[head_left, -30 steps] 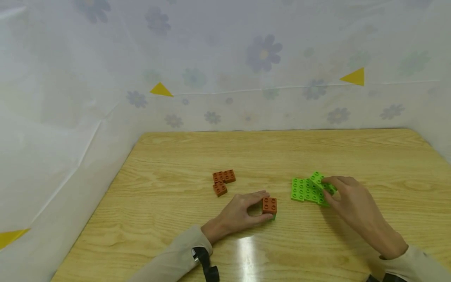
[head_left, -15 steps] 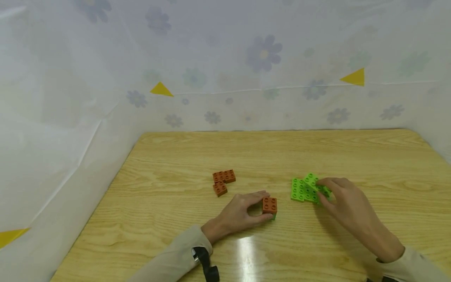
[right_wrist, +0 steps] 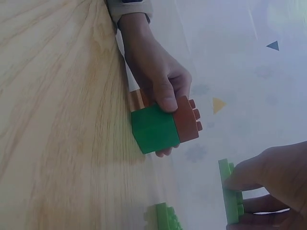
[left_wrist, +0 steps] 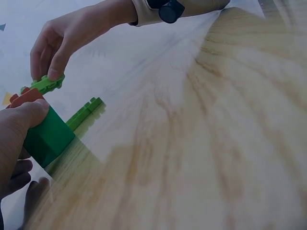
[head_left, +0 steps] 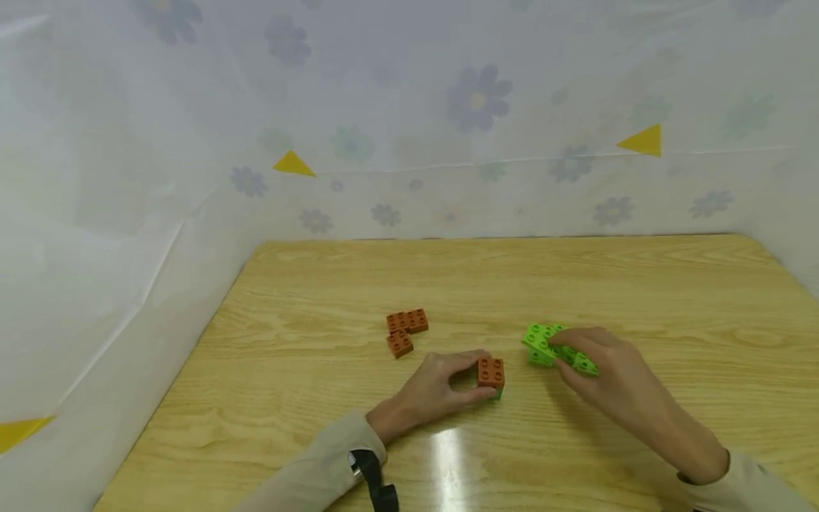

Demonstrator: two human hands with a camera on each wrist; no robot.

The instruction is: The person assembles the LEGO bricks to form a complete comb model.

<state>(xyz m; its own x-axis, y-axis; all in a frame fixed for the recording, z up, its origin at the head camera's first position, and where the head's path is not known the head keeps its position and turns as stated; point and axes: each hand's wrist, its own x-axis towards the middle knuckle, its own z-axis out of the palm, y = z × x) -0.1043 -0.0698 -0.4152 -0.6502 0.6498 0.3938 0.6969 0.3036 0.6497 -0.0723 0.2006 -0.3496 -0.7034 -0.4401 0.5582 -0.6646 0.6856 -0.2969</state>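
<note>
My left hand (head_left: 438, 387) grips a small stack standing on the table, thumb on the near side. The stack is a brown brick (head_left: 490, 371) on top of a dark green block (right_wrist: 156, 129). To its right, my right hand (head_left: 614, 370) pinches a thin light green studded plate (head_left: 539, 337) and holds it tilted. In the right wrist view, this held plate (right_wrist: 229, 191) is raised off the table. Beneath it lie more light green plates (head_left: 585, 365), partly hidden by the hand and the held plate.
Several brown bricks (head_left: 407, 321) lie close together left of the stack, farther back on the wooden table (head_left: 320, 284). White flowered sheeting (head_left: 409, 107) with yellow triangles rises behind the table's far edge and along its left side.
My right hand has moved left with the light green plate, which now hangs over the left part of the plates on the table. My left hand and the stack have barely moved.
</note>
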